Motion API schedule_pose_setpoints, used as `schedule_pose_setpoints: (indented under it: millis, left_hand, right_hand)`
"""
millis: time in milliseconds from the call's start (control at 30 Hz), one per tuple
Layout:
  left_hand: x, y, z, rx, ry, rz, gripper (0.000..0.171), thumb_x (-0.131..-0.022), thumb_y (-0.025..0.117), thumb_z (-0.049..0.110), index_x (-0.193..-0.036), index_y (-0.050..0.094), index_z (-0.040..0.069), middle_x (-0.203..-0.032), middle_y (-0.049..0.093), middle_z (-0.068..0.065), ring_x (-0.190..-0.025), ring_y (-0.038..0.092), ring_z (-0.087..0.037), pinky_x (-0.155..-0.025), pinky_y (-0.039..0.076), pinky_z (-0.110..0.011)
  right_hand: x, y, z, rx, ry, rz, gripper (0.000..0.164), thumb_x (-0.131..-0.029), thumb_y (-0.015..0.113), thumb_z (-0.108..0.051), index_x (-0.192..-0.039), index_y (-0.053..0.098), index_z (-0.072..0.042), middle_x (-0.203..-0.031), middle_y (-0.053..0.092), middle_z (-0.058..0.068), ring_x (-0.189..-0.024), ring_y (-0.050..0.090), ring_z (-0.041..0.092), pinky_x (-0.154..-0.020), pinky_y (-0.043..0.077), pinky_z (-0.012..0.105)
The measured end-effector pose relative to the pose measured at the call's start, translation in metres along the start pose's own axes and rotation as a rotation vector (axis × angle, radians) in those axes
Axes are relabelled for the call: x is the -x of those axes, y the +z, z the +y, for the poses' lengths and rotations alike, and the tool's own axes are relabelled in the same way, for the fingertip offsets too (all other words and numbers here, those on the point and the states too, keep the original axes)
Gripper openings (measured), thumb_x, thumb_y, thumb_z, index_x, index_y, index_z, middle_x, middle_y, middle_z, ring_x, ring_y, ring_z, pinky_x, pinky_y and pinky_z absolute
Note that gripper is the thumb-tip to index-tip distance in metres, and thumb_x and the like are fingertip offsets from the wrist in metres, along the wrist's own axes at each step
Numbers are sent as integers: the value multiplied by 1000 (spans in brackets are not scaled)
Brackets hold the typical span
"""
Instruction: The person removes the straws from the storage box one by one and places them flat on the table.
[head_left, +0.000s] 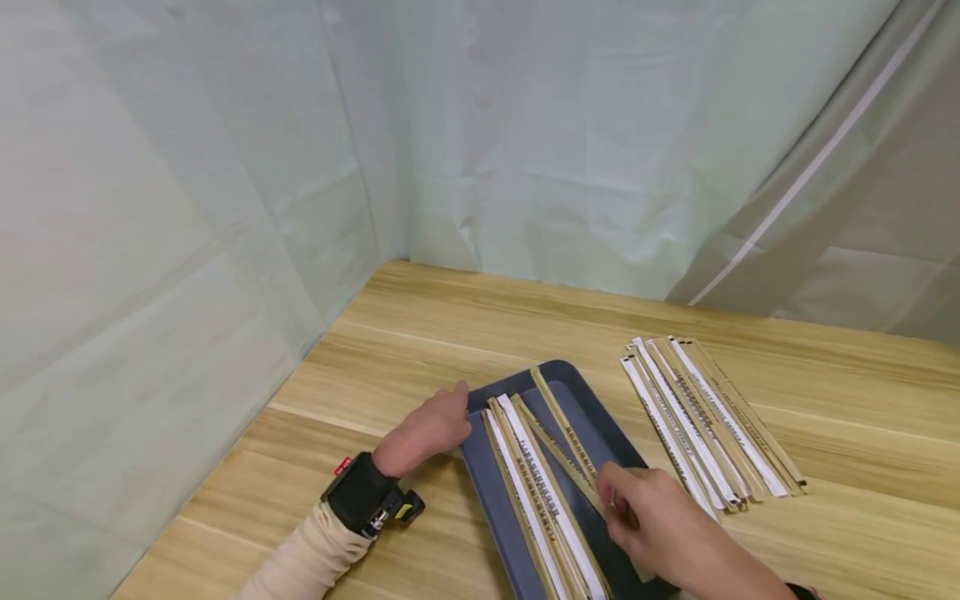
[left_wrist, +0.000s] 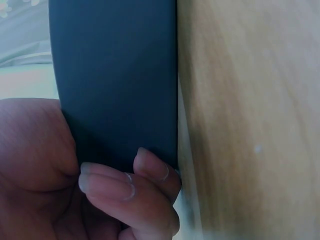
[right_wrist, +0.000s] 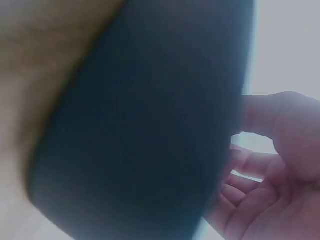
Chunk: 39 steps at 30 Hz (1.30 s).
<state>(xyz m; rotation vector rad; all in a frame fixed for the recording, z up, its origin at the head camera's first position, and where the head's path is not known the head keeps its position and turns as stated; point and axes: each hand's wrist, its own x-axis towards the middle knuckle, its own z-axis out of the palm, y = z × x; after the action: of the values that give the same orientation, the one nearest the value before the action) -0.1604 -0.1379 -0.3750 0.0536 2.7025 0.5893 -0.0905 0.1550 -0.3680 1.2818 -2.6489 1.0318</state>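
A dark blue-grey tray [head_left: 600,427] lies on the table with several thin paper-wrapped sticks [head_left: 536,479] in it, white and brown with printed lettering. At its far left corner my left hand [head_left: 431,429] grips the rim. In the left wrist view, curled fingertips [left_wrist: 107,182] press against the tray wall [left_wrist: 115,75]. Over the tray's right side, my right hand [head_left: 663,525] pinches a brown paper-wrapped stick [head_left: 566,421] between thumb and forefinger; its far end reaches the back rim. The tray wall [right_wrist: 145,115] hides part of the right fingers in the right wrist view.
A loose fan of white and brown paper-wrapped sticks [head_left: 697,408] lies on the wooden table [head_left: 420,333], right of the tray. Pale sheeting [head_left: 562,167] hangs behind the table and along its left side.
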Motion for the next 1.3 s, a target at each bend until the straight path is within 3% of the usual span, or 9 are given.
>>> schedule_pose_setpoints:
  millis: [200, 367, 633, 867, 1300]
  left_hand:
    - [1, 0, -1, -6, 11, 5, 58, -89, 51, 2, -142, 32, -11, -107, 58, -21, -77, 52, -24, -61, 41, -33]
    - [1, -1, 0, 1, 25, 9, 55, -88, 51, 1, -139, 35, -11, -94, 58, -15, -71, 52, -22, -56, 39, -31]
    - [2, -1, 1, -1, 26, 16, 52, -87, 52, 1, -136, 38, -11, -88, 56, -12, -68, 51, -22, -55, 38, -30]
    - [1, 0, 0, -5, 27, 14, 54, -88, 53, 1, -138, 36, -11, -92, 56, -14, -73, 51, -23, -58, 40, -32]
    - [2, 0, 0, 18, 19, 9, 52, -88, 52, 0, -137, 37, -11, -89, 54, -13, -70, 51, -23, -56, 38, -31]
  right_hand:
    - [-5, -16, -6, 65, 60, 135, 31, -74, 69, 10, -91, 59, -14, -65, 49, -18, -54, 42, -7, -46, 39, 16]
    - [-3, -22, -3, 71, 81, 143, 32, -74, 69, 10, -94, 59, -13, -66, 50, -17, -55, 43, -7, -46, 39, 18]
    - [-2, -21, -1, 131, 75, 180, 33, -70, 71, 11, -89, 59, -14, -64, 49, -18, -54, 42, -8, -46, 37, 16]
    - [-3, -23, -3, 179, 62, 225, 34, -67, 69, 11, -85, 59, -16, -63, 48, -19, -54, 42, -9, -46, 36, 11]
    - [2, -26, 2, 191, 98, 218, 35, -68, 70, 11, -86, 60, -17, -61, 46, -21, -52, 41, -9, -45, 36, 13]
